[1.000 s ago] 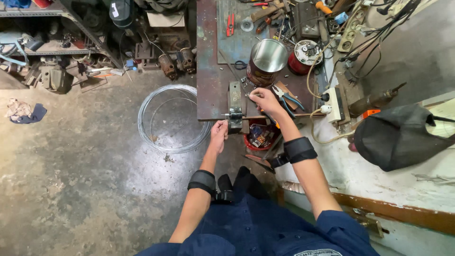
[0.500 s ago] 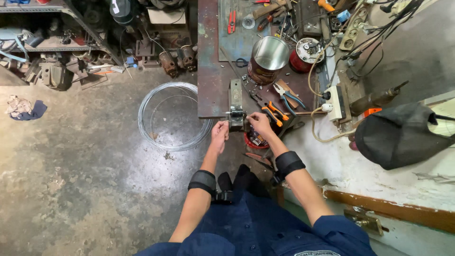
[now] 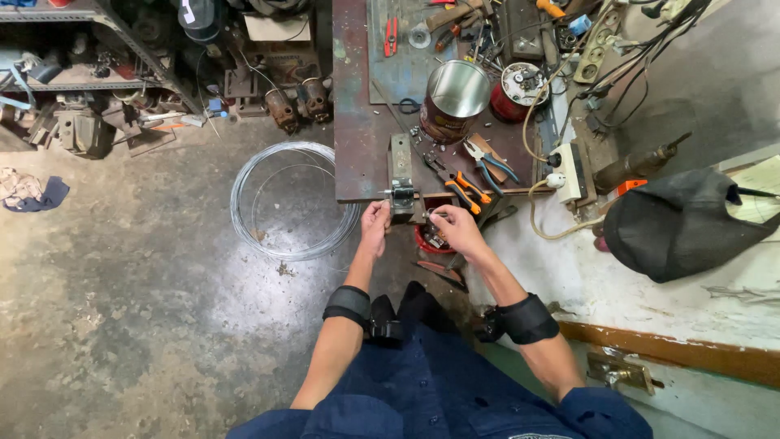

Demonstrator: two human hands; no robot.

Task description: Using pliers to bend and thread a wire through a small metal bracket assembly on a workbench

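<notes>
A small grey metal jig (image 3: pixel 401 193) is fixed at the front edge of a rusty steel workbench (image 3: pixel 357 138). My left hand (image 3: pixel 375 228) is curled against the jig's left side, with its fingers closed on it. Just right of the jig, my right hand (image 3: pixel 457 228) pinches a small metal piece (image 3: pixel 431 216) at the bench edge. What the piece is cannot be made out. Both wrists wear black bands. Orange-handled pliers (image 3: pixel 463 189) and blue-handled pliers (image 3: pixel 487 162) lie on the bench just beyond my right hand.
A coil of bare wire (image 3: pixel 244 211) lies on the concrete floor to the left. A shiny tin can (image 3: pixel 453 96), a red spool (image 3: pixel 520 93) and a power strip (image 3: pixel 569 172) are on the bench. A red tub (image 3: pixel 429 241) sits below. Cluttered shelves stand far left, a dark cloth bag (image 3: pixel 678 223) at right.
My right hand has drawn back from the tools on the bench to the front edge beside the jig. The left hand has stayed at the jig.
</notes>
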